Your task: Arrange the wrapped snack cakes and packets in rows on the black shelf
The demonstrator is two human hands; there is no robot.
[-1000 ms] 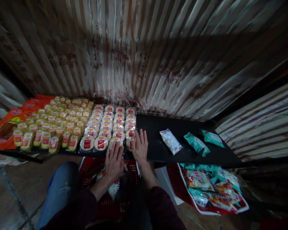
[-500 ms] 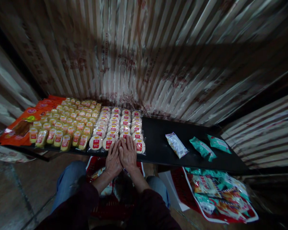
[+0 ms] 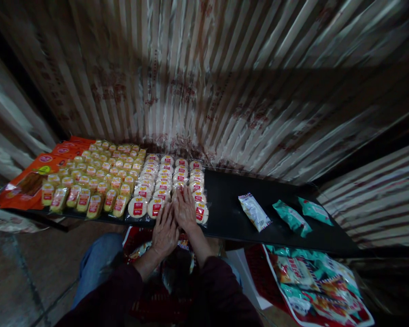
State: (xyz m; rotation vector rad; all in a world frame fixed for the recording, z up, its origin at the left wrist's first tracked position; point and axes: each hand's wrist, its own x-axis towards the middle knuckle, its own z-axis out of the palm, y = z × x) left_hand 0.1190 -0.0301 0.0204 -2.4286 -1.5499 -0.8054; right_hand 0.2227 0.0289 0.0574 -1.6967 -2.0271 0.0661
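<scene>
Round crackers (image 3: 163,185) in clear wrap stand in four overlapping columns on the shelf (image 3: 221,193), left of its middle, the first row near its front edge. My hands are open, fingers straight, gripping nothing. Right hand (image 3: 186,210) lies flat over the third column at the shelf's front; left hand (image 3: 165,231) is beside it, fingertips at the first row, wrist past the shelf's edge. How hard either presses, I cannot tell.

Risks, my judgement: uneven pressure could skew one column, since slick wraps slide over each other. Too much force could crack a cracker. A wrap catching my fingers could pull one over the shelf's edge, towards the red basket (image 3: 150,305) below. A sideways shove could topple the small yellow cakes (image 3: 102,172), which crowd the crackers on the shelf's left half. White packet (image 3: 254,212) and green packet (image 3: 292,218), on the shelf's right half, seem safe.
</scene>
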